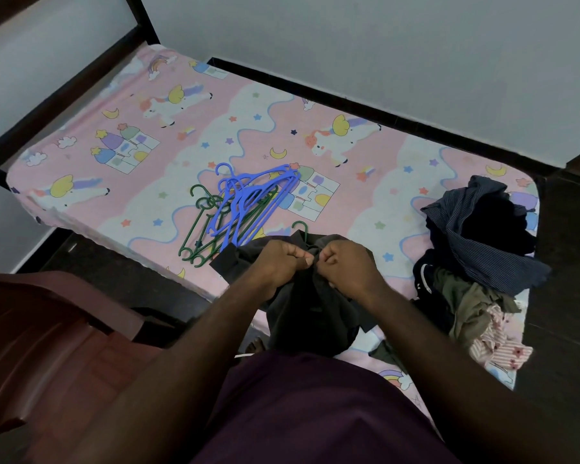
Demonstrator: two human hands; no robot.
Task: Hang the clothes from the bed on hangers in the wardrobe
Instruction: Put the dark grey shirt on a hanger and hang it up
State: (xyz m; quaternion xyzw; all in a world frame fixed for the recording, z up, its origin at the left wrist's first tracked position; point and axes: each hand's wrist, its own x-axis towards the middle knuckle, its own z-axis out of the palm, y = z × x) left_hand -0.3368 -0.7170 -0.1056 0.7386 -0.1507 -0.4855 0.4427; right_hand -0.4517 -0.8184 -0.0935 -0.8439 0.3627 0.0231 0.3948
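Dark garment (302, 306) held over the near edge of the bed (114, 135).
Left hand (278, 259) and right hand (345, 262) pinch its top, fingers curled; a green hook (300, 226) shows just above; spare hangers (238, 209) lie behind.

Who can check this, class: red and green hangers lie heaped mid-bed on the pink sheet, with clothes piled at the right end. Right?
Not quite: the head view shows the hangers are blue and green, not red and green. They do lie mid-bed on the pink sheet, clothes piled at the right end.
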